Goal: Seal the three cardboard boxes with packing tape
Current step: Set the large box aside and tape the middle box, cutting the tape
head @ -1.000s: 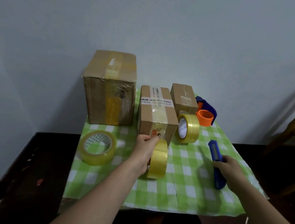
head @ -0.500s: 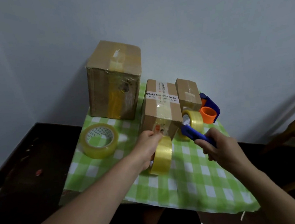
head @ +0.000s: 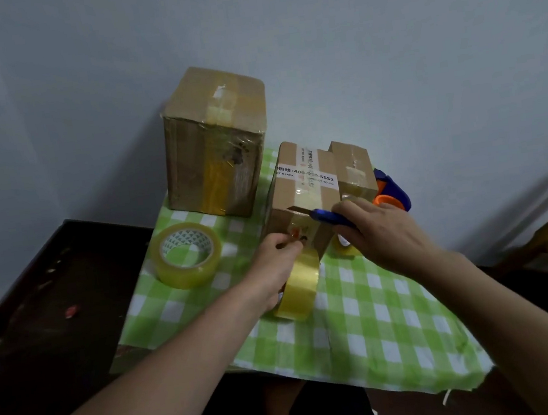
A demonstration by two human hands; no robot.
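On the green-and-white checked bench, the left hand keeps its grip on a yellowish packing-tape roll standing on edge against the front of the medium cardboard box. The right hand, clenched round a blue utility knife, has moved up from over the cloth half a second ago. The knife now lies left to right, tip pointing left at the box's front top edge. The box's long axis runs toward the wall. Behind stands a large taped cardboard box.
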